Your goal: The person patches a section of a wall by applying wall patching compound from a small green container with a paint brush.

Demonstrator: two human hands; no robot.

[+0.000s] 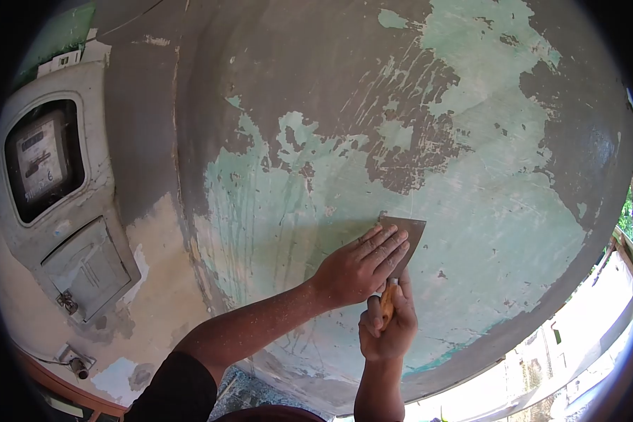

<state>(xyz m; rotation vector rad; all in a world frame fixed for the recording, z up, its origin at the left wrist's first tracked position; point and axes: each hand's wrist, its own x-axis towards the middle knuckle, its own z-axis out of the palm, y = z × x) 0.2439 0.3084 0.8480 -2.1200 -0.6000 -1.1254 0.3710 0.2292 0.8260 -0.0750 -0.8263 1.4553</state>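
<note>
A putty knife (412, 238) with a flat metal blade and a wooden handle (388, 307) lies against the wall. My right hand (392, 325) is closed around the handle, coming up from below. Fingers stretched and together, my left hand (364, 266) rests flat over the left part of the blade and hides it. The wall (499, 225) behind has flaking light green paint, with dark grey patches where the green is gone. Both forearms show pale dust specks.
On the left wall hangs a grey meter box (95, 169) with a dark window and a lower door (91, 267). Below it a small pipe stub (79, 367) sticks out. A bright opening (541, 359) lies beyond the wall's lower right edge.
</note>
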